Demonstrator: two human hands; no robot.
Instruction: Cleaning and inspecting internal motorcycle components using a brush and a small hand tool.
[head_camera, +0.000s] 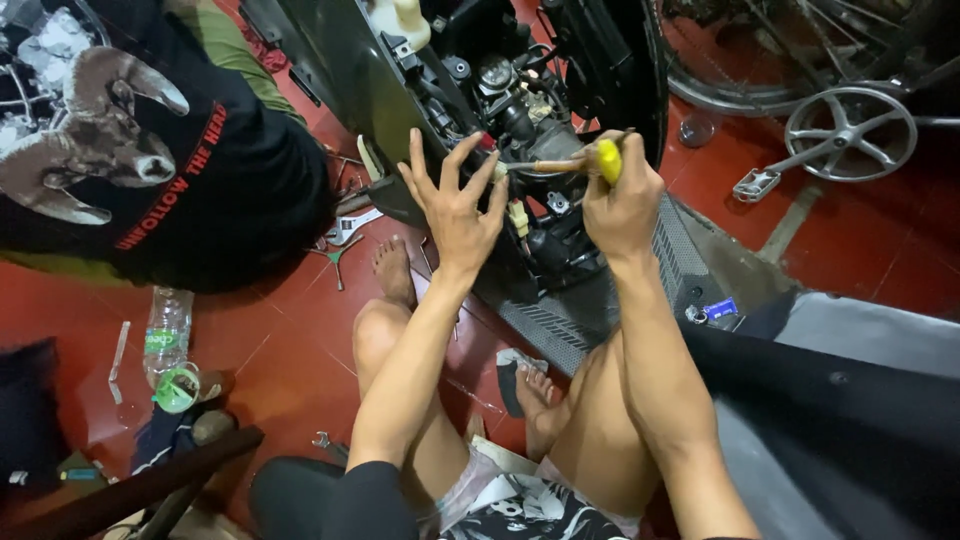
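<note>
While seated on the red floor, held a yellow-handled screwdriver level at the open engine bay of a dark scooter, with the tip aimed toward a small red part among hoses and wires. Wrapped the right hand fully round the yellow handle, thumb on top. Spread the left hand wide, fingers fanned and holding nothing, just beside the shaft and close to the tip; perhaps brushed the shaft with the thumb, though could not tell for sure in that tangle.

Judged the step as working a fastener or fitting deep in the bay, with the tool already set in place and the turning under way or about to start. Called next for a straight, steady push along the shaft and a twist from the right wrist, with the left fingers guiding the tip and keeping clear of the wires and the pale connector just below.

Farther out, noted the ribbed footboard beneath the bay, then a person in a black shirt crouched near on the left. Saw wrenches scattered on the floor between that person and the scooter, a clear plastic bottle lying well apart, and a bicycle crank with pedal off at the far right.
</note>
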